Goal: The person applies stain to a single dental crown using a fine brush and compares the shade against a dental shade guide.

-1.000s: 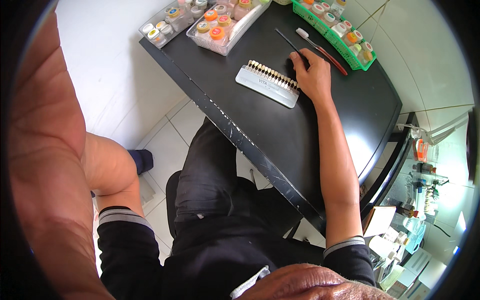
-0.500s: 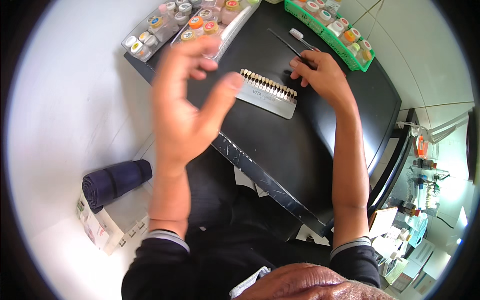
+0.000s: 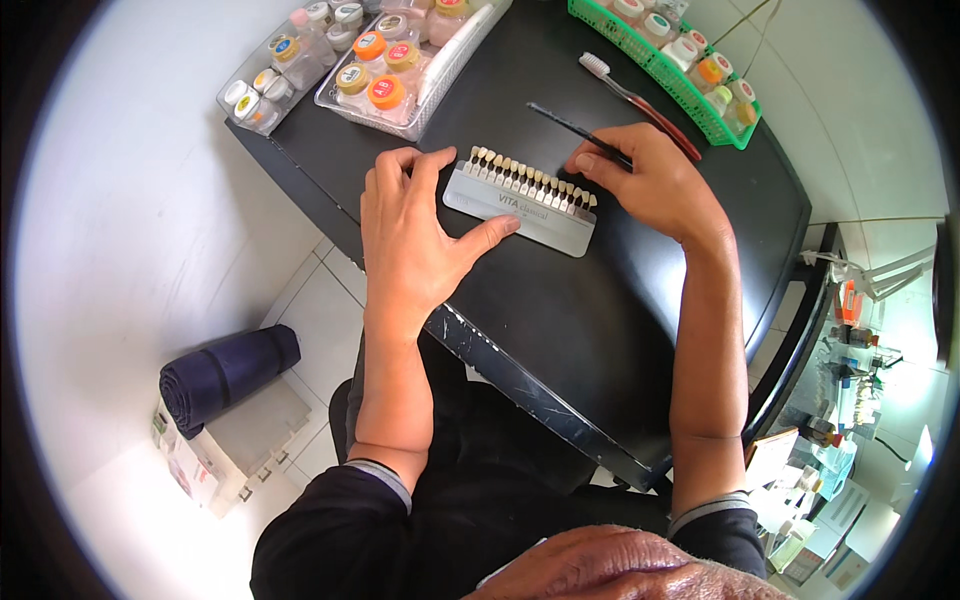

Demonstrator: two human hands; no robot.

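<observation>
A silver tooth shade guide [image 3: 520, 205] with a row of small tooth tabs lies on the black table [image 3: 620, 330]. My left hand [image 3: 415, 235] grips its left end, thumb along the near edge and fingers at the far corner. My right hand [image 3: 650, 180] rests at the guide's right end, fingertips curled beside the last tabs. A thin black brush [image 3: 580, 135] runs under the right hand's fingers; whether they pinch it I cannot tell.
Clear trays of small capped jars [image 3: 385, 65] stand at the table's far left. A green basket of jars [image 3: 680, 60] is at the far right, a toothbrush [image 3: 635, 100] beside it. On the floor left lie a rolled dark mat [image 3: 225, 375] and a box [image 3: 215, 450].
My left hand came down from mid-air onto the left end of the shade guide and took hold of it. The right hand stayed at the guide's right end.
</observation>
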